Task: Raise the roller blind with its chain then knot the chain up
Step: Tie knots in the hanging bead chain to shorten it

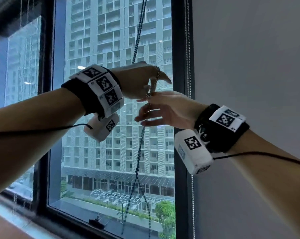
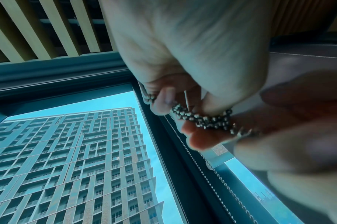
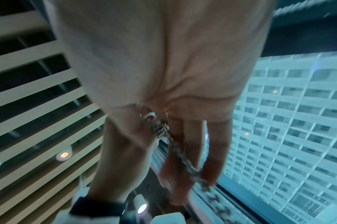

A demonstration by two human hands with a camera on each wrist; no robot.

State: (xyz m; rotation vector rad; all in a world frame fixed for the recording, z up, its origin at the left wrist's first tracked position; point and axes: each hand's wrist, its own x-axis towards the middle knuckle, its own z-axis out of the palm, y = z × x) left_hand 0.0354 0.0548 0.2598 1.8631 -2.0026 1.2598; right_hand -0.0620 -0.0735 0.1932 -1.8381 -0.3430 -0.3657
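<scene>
The beaded metal chain (image 1: 138, 37) hangs from above down the middle of the uncovered window pane. My left hand (image 1: 154, 85) has a loop of it over the index finger and pinches the gathered strands against the thumb. Just below, my right hand (image 1: 146, 100) pinches the same bunch between thumb and forefinger, its other fingers spread. Beneath the hands the chain drops and splits into a loop. In the left wrist view the bunched chain (image 2: 202, 118) lies between my left hand (image 2: 183, 104) and the right fingertips (image 2: 202, 136). The blurred right wrist view shows chain (image 3: 175, 145) along the right hand (image 3: 183, 151).
A second bead chain (image 1: 189, 49) hangs along the dark window frame (image 1: 180, 49) on the right. A grey wall (image 1: 249, 66) stands beyond it. The sill (image 1: 16, 218) runs below, with a small black fitting (image 1: 95, 223) at the glass. A slatted ceiling (image 2: 49, 30) is overhead.
</scene>
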